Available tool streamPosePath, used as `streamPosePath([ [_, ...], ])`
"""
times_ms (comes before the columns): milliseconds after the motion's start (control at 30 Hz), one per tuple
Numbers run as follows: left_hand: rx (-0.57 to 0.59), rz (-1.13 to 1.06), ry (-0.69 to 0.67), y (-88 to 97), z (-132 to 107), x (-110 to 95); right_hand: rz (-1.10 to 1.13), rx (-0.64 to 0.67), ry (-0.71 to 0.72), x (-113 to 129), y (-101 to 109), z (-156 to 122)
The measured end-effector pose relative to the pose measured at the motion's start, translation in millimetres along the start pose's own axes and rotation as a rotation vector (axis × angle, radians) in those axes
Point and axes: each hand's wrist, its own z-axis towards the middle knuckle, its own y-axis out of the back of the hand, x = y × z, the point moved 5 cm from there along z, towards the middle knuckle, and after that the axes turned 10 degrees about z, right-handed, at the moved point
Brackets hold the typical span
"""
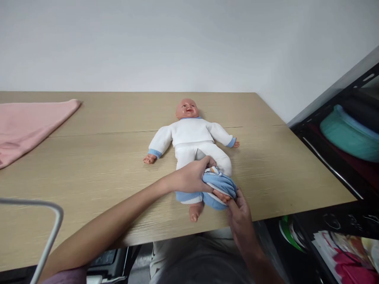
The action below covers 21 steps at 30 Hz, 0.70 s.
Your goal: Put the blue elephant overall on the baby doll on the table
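A baby doll [192,132] in a white top and trousers with blue cuffs lies on its back, head toward the wall. My left hand [195,175] is closed around the upper side of a bunched blue and white cloth garment [219,182] at the doll's leg on the right. The fingers of my right hand [240,213] pinch the garment's lower edge beside the doll's foot [221,196], which pokes out of the bunched cloth. The doll's other foot [194,212] is bare and points toward me.
The doll lies on a light wooden table [118,169]. A pink cloth [26,126] is spread at the far left. A grey metal bar [50,221] curves up at the lower left. On the right, a black shelf holds a teal item [349,132], with packets [346,252] lower down.
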Motion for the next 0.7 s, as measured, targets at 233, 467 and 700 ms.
streamPosePath([
  [233,-0.028,0.078,-0.036,5.7,1.3,-1.8,-0.106,0.159,0.232,18.2,-0.8,11.6],
  [467,0.025,0.106,-0.162,12.2,2.6,-7.4,-0.169,0.249,0.150,33.8,-2.8,30.4],
  [700,0.080,0.219,-0.175,16.7,-1.6,-8.9,-0.542,0.497,0.125,79.7,-13.2,50.2],
])
